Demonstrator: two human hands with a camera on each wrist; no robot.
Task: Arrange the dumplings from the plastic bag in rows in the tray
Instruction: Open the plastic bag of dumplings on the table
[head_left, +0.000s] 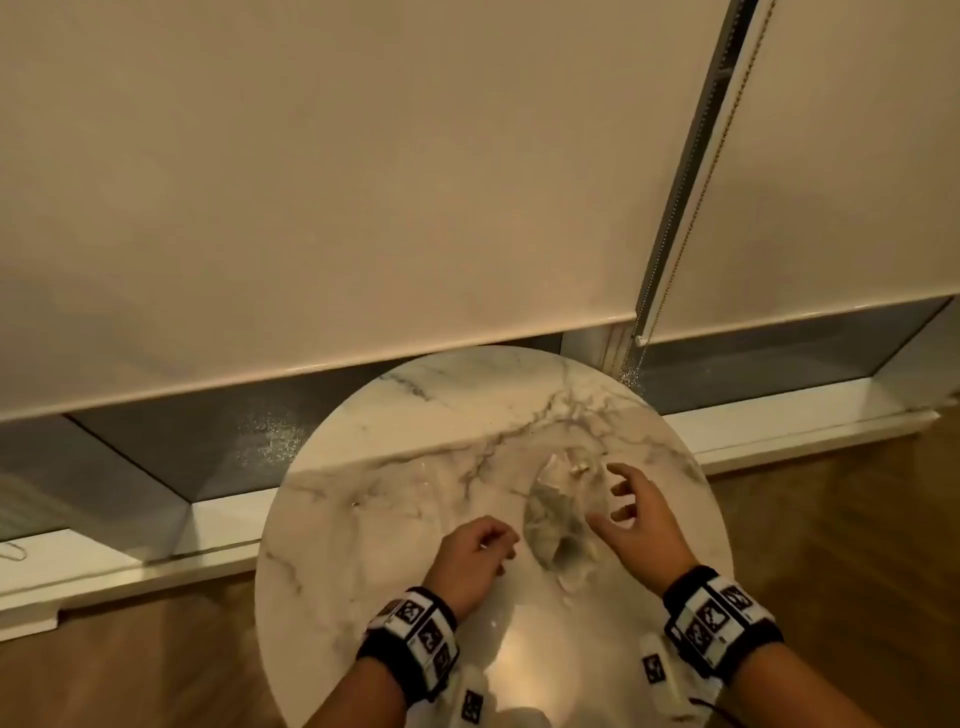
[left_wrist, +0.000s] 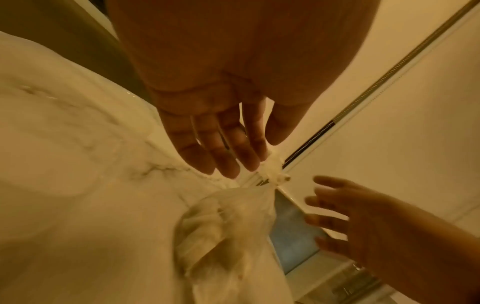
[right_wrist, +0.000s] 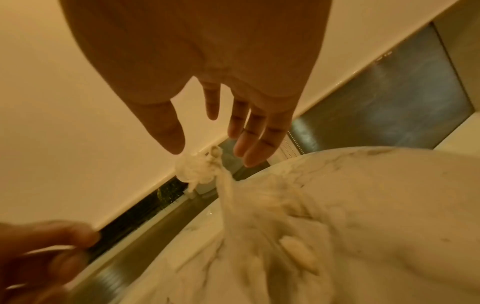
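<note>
A clear plastic bag of pale dumplings lies on the round marble table, its top tied in a knot that points away from me. My left hand hovers just left of the bag, its fingers relaxed and holding nothing. On the bag's other side, my right hand has its fingers spread. Its thumb and fingertips are close above the knot without gripping it. A faint clear shape on the table's left could be the tray; I cannot tell.
The table stands against a low window sill with drawn roller blinds and a bead chain. Wooden floor surrounds the table. Bare marble shows at the far side and at the near edge between my wrists.
</note>
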